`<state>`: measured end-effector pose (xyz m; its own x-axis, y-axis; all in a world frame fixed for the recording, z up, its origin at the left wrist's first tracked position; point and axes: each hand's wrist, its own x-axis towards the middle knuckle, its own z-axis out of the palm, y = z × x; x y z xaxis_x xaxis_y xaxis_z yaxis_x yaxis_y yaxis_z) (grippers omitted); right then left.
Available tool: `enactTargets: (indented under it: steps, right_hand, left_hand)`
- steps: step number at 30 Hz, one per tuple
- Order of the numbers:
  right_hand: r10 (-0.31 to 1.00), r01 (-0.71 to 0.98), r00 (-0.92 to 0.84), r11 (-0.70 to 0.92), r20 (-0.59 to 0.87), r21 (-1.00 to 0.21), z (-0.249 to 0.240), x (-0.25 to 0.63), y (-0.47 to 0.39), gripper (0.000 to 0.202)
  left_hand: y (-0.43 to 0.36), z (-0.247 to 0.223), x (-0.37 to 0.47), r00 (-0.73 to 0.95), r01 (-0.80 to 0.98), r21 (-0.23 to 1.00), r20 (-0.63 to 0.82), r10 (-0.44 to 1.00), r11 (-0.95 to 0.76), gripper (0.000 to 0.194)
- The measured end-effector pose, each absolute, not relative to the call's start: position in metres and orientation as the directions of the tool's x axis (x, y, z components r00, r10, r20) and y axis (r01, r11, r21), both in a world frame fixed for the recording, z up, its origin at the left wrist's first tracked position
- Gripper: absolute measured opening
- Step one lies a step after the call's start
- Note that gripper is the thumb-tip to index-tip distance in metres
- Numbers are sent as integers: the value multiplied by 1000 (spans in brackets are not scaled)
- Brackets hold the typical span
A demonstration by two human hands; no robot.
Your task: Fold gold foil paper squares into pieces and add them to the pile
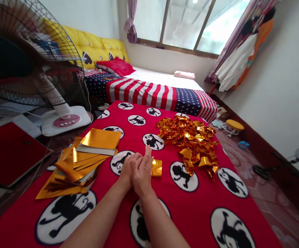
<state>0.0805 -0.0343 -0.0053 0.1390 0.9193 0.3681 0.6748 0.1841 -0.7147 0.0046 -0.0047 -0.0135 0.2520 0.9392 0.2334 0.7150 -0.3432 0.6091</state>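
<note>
Over the middle of the red monkey-print cloth (191, 213), my left hand (129, 169) and my right hand (142, 168) are pressed together. My right fingers point forward, held close to one another, and its thumb lies across toward the left hand. A folded sheet of gold foil paper (157, 167) sticks out from beneath my right hand; the hands cover its other end. My left fingers are closed and partly hidden. To the left lies a fanned stack of flat gold foil sheets (100, 137). A heap of folded gold foil pieces (188, 136) spreads out at the right.
A large standing fan (65, 119) is at the left, beside a red board (10, 151). Behind the cloth is a bed with a striped and starred cover (149, 93). A yellow stool (234, 124) and a ring-light stand (270, 165) are on the right-hand floor.
</note>
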Motion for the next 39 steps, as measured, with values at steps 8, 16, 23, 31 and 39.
enactTargets:
  steps: [8,16,23,31,39]
  right_hand:
    - [961,746,56,141,272,-651,-8,97,-43,86]
    - [989,919,-70,116,133,-377,-10,138,-63,86]
    - [987,971,-145,156,72,-181,-6,174,-82,67]
    - [985,979,-158,167,74,-119,-14,172,-82,62]
    - [985,979,-160,166,59,-119,-15,172,-83,64]
  left_hand:
    - [-8,-1,2,343,751,529,197,919,-394,22]
    - [-10,2,4,353,740,529,219,910,-415,18]
    - [-11,8,3,352,737,531,226,908,-418,19]
    - [-35,23,44,336,709,509,366,868,-489,29]
    - [-41,3,64,672,579,511,141,727,-635,74]
